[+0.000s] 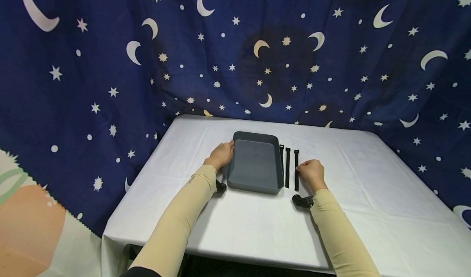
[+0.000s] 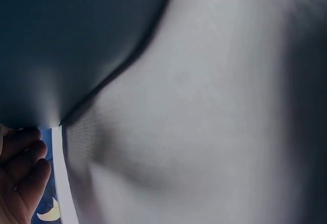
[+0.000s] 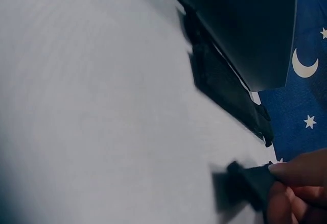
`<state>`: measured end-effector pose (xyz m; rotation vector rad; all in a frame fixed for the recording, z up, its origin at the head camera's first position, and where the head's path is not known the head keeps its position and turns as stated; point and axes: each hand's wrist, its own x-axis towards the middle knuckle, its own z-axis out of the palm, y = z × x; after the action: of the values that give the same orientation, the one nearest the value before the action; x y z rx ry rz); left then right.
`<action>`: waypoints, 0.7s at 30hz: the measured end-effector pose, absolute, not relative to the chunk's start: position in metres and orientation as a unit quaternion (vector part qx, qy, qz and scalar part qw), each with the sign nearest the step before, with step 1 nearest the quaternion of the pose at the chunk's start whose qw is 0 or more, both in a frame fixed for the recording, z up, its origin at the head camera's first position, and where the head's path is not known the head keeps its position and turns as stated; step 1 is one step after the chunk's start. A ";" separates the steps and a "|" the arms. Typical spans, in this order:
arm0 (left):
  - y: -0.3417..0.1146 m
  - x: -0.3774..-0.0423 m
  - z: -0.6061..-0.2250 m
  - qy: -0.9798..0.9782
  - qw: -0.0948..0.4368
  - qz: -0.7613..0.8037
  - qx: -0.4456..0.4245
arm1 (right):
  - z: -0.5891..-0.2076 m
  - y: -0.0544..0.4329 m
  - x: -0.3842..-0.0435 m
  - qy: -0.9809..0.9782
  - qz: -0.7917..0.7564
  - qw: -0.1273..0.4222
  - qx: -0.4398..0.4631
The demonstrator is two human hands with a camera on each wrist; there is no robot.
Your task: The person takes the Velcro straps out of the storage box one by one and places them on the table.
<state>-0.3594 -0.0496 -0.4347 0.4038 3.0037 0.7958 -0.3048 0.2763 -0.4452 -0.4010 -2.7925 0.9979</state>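
A dark grey rectangular tray (image 1: 257,162) with low walls lies on the white-covered table. My left hand (image 1: 223,153) holds it by its left wall near the far corner; several of its fingers (image 2: 31,183) show at the tray's wall in the left wrist view. To the right of the tray, three black straps lie roughly parallel. My right hand (image 1: 312,173) pinches the rightmost strap (image 1: 296,162) between thumb and fingers along its right edge. The middle strap (image 1: 288,168) lies untouched, and the leftmost strap (image 1: 281,154) sits right against the tray, partly hidden by its wall.
The white tablecloth (image 1: 368,179) spreads around the tray on all sides. Behind the table hangs a dark blue curtain (image 1: 235,52) with moons and stars. A black wrist device (image 1: 302,201) sits at my right wrist and another (image 1: 220,187) at my left.
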 end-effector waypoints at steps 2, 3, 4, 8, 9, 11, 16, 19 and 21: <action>-0.050 -0.360 -0.435 0.959 0.004 0.254 0.129 | -0.445 0.277 -0.305 -0.932 0.331 0.074 -0.131; -0.050 -0.360 -0.435 0.959 0.005 0.253 0.128 | -0.444 0.277 -0.305 -0.932 0.330 0.075 -0.130; -0.050 -0.360 -0.435 0.959 0.005 0.253 0.128 | -0.444 0.277 -0.305 -0.932 0.330 0.076 -0.129; -0.049 -0.360 -0.435 0.959 0.005 0.253 0.128 | -0.444 0.276 -0.303 -0.932 0.328 0.082 -0.127; -0.049 -0.360 -0.435 0.959 0.006 0.253 0.129 | -0.444 0.276 -0.303 -0.932 0.330 0.084 -0.127; -0.049 -0.360 -0.436 0.959 0.007 0.252 0.127 | -0.446 0.276 -0.302 -0.930 0.333 0.088 -0.126; -0.049 -0.359 -0.435 0.959 0.010 0.254 0.123 | -0.450 0.276 -0.302 -0.926 0.341 0.107 -0.121; -0.049 -0.359 -0.435 0.958 0.007 0.257 0.126 | -0.452 0.276 -0.303 -0.926 0.339 0.118 -0.118; -0.049 -0.359 -0.435 0.958 0.007 0.257 0.128 | -0.453 0.275 -0.303 -0.925 0.340 0.118 -0.121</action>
<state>-0.3587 -0.0494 -0.4350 0.4006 2.9954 0.8025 -0.3028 0.2754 -0.4533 -0.3527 -2.7060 0.9959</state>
